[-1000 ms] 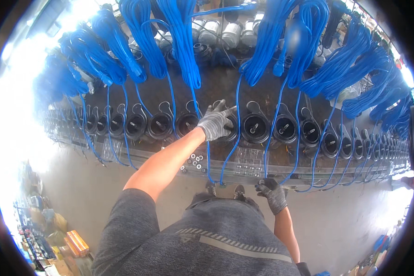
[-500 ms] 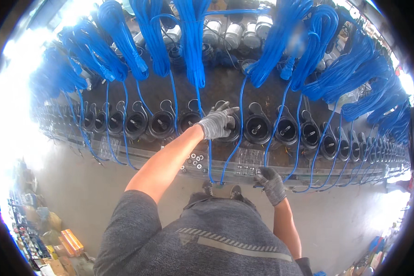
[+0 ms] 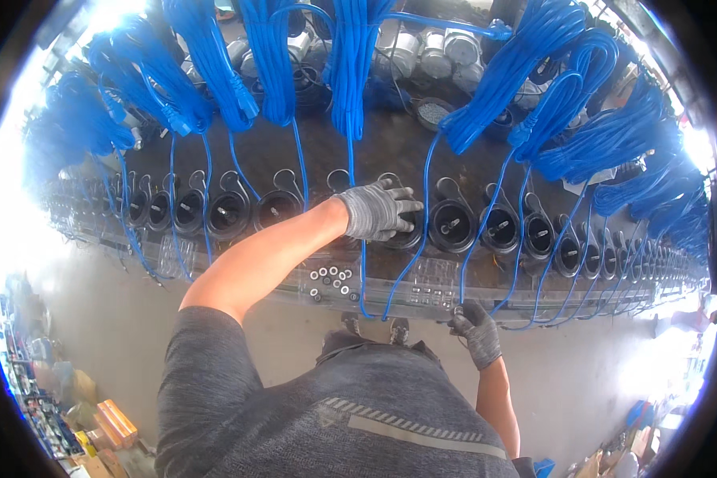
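My left hand, in a grey glove, lies over one of the round black housings in the row, its fingers spread and pointing right. It covers most of that housing. A neighbouring black housing with a pale central pin sits just right of it. At the table's near edge my right hand, also gloved, has its fingers closed on the lower end of a blue cord; the fingers partly hide that end. Left of that hand is a clear tray with small compartments.
Coiled blue cables hang in a row above the table's far side. Small white and dark rings lie near the front edge. A bowl of small parts and silver cylinders stand farther back. Orange boxes are at the lower left.
My left hand has flattened and spread its fingers over the housing. My right hand remains by the front edge, slightly lower, with its fingers still closed. The view has shifted a little.
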`<state>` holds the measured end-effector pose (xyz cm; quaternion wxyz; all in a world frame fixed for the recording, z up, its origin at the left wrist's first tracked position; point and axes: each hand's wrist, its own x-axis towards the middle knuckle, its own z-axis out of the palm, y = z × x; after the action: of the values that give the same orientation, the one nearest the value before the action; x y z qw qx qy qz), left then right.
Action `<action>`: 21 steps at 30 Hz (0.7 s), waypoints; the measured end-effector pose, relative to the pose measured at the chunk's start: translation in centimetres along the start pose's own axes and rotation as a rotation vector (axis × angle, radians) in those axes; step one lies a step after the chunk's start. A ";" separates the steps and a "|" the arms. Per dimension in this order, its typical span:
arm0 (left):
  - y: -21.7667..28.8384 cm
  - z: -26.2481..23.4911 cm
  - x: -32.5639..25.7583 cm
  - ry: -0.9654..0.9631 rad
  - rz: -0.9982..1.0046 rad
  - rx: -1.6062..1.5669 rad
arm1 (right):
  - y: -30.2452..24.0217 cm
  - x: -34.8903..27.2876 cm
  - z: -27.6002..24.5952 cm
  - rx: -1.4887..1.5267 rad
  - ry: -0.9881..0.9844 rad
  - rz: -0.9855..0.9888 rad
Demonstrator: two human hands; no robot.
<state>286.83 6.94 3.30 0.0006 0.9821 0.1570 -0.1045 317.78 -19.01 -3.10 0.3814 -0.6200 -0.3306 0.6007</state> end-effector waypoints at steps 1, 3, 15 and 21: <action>-0.1 0.2 0.0 0.004 0.008 -0.001 | 0.0 -0.1 0.0 0.008 -0.001 0.013; -0.3 -0.3 -0.1 -0.018 0.028 0.031 | 0.3 -0.1 0.1 0.018 0.011 0.025; -1.4 -1.7 0.4 -0.086 0.123 0.038 | 0.1 -0.9 1.7 -0.028 0.065 0.046; -0.7 0.3 0.6 0.048 0.029 -0.046 | 0.2 -0.8 2.5 0.009 0.060 0.065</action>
<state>287.13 7.77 2.86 0.0210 0.9862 0.1452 -0.0771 315.26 -19.57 -2.86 0.3744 -0.6465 -0.2959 0.5952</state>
